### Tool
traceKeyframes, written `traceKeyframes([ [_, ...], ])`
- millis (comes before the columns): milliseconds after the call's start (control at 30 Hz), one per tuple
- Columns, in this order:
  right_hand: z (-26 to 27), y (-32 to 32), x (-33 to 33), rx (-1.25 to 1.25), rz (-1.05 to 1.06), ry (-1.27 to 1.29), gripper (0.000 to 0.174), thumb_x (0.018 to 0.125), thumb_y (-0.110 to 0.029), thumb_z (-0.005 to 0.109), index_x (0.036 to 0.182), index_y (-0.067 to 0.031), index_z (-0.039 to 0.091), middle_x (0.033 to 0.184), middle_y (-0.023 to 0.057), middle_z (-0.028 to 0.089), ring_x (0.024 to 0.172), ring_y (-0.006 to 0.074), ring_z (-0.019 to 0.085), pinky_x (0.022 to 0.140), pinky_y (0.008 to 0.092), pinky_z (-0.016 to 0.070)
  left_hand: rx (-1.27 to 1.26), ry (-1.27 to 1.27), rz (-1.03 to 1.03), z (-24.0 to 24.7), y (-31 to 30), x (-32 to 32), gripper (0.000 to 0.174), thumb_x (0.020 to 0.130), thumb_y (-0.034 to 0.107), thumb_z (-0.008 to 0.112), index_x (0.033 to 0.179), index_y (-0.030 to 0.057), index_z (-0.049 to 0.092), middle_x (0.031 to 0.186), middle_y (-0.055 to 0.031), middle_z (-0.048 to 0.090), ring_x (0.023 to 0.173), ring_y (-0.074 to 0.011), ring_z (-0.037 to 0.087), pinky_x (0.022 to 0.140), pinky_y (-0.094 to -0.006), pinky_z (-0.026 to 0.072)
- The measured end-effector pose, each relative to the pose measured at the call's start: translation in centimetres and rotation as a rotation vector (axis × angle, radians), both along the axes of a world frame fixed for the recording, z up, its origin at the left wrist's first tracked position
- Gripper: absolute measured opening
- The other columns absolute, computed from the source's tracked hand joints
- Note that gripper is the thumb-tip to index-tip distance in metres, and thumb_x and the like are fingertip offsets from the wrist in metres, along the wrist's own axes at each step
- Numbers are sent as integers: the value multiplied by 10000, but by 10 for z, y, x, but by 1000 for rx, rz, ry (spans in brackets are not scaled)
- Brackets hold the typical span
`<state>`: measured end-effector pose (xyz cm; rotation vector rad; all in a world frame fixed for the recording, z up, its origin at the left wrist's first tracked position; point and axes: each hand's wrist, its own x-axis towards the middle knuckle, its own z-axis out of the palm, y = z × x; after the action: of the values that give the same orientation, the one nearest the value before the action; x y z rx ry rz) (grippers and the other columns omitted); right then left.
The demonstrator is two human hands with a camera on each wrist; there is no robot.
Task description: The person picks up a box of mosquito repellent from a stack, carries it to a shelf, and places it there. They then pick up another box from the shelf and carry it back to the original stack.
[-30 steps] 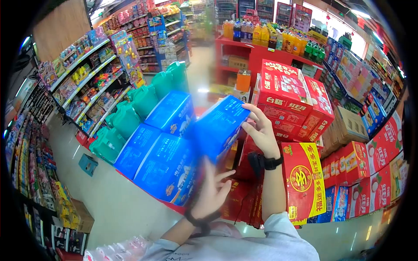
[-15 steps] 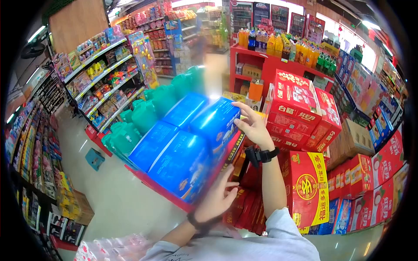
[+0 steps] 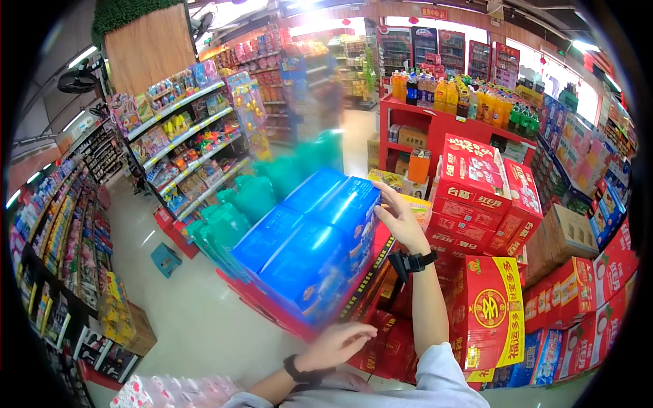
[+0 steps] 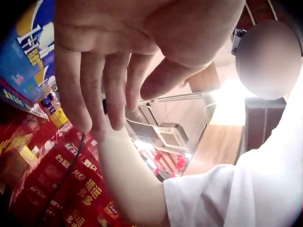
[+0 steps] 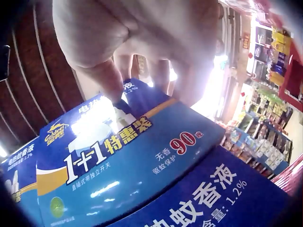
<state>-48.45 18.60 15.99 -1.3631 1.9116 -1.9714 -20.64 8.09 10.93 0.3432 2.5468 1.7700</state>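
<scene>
Several blue boxes of electric mosquito-repellent liquid (image 3: 299,255) stand packed together on a red display stand (image 3: 269,302). My right hand (image 3: 406,228) is at the far right box (image 3: 350,200), thumb on its printed front and fingers over its top edge. In the right wrist view this box (image 5: 137,161) shows large "1+1" lettering, with neighbouring boxes close beside it. My left hand (image 3: 337,345) hovers in front of the stand near my body, holding nothing. Its fingers (image 4: 116,94) hang loosely bent in the left wrist view.
Green plastic jugs (image 3: 255,197) line the stand's far left side. Red drink cartons (image 3: 473,183) are stacked to the right, with a red and yellow carton (image 3: 486,313) nearer. Bottles (image 3: 445,95) stand on a red counter behind. A small blue stool (image 3: 165,260) is on the floor.
The box in my right hand has come down from a raised, tilted position to sit beside the other blue boxes. My left hand has drawn back from the boxes towards my body.
</scene>
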Motion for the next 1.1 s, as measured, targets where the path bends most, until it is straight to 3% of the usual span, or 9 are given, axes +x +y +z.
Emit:
traceKeyframes([
  [67, 1, 0, 5, -9, -1, -22, 515, 950, -85, 536, 1438, -88, 372, 1391, 133, 468, 1299, 245, 442, 1033, 379, 410, 1, -45, 15, 4, -5, 12, 235, 932, 56, 539, 1150, 11, 613, 1063, -102, 677, 976, -211, 654, 858, -307, 502],
  [100, 1, -3, 10, -87, -42, -38, 516, 895, -42, 577, 1394, -72, 447, 1243, 76, 579, 965, 126, 587, 835, 269, 479, 15, -41, 28, 5, -7, 18, 226, 942, 62, 534, 1145, 12, 619, 1039, -92, 687, 958, -193, 660, 846, -300, 506],
  [400, -26, -18, 28, -274, -258, -60, 617, 881, -62, 609, 1449, -106, 374, 1374, 100, 486, 1175, 180, 504, 959, 315, 435, 104, -169, 120, -2, -38, 64, 224, 962, 65, 520, 1154, 18, 624, 1039, -92, 687, 960, -171, 651, 854, -295, 496],
  [467, -22, -10, 46, -264, -404, 23, 637, 913, -112, 583, 1476, -99, 287, 1451, 112, 404, 1341, 227, 375, 1013, 388, 412, 104, -175, 67, -4, -54, 66, 227, 963, 65, 519, 1159, 20, 621, 1046, -90, 682, 972, -168, 644, 861, -296, 492],
  [600, -12, 22, 129, -391, -752, 56, 558, 931, -166, 553, 1426, -47, 325, 1390, 93, 441, 1288, 206, 416, 1044, 382, 366, 204, -160, -56, -9, -90, 76, 226, 965, 73, 520, 1162, 16, 614, 1075, -88, 668, 1005, -174, 631, 879, -299, 483],
  [667, -18, 23, 192, -691, -595, 114, 255, 915, -179, 579, 1114, -39, 505, 1090, 124, 588, 1050, 187, 556, 893, 337, 465, 252, -110, -108, -20, -123, 85, 224, 966, 78, 520, 1161, 15, 611, 1092, -91, 663, 1014, -182, 628, 884, -301, 480],
  [800, -46, -87, 315, -1073, 100, -35, 202, 898, -199, 609, 786, -54, 523, 645, 54, 574, 511, 181, 557, 512, 290, 458, 155, 64, -119, -39, -223, 104, 205, 968, 79, 513, 1122, 6, 627, 1053, -88, 678, 985, -201, 637, 858, -318, 495],
  [900, -29, -199, 350, -199, 367, -17, 137, 711, -49, 588, 707, 80, 634, 710, 198, 654, 659, 282, 644, 568, 379, 519, 253, 42, 65, -44, -306, 133, 189, 956, 70, 528, 1093, -9, 632, 978, -67, 690, 917, -158, 650, 813, -301, 511],
  [1100, -40, -409, 379, 125, 298, 48, 73, 765, 33, 591, 773, 81, 647, 700, 145, 652, 629, 213, 622, 582, 286, 485, 306, 115, 452, -74, -468, 203, 224, 959, 91, 520, 1125, -24, 615, 973, -74, 691, 910, -142, 644, 825, -293, 511],
])
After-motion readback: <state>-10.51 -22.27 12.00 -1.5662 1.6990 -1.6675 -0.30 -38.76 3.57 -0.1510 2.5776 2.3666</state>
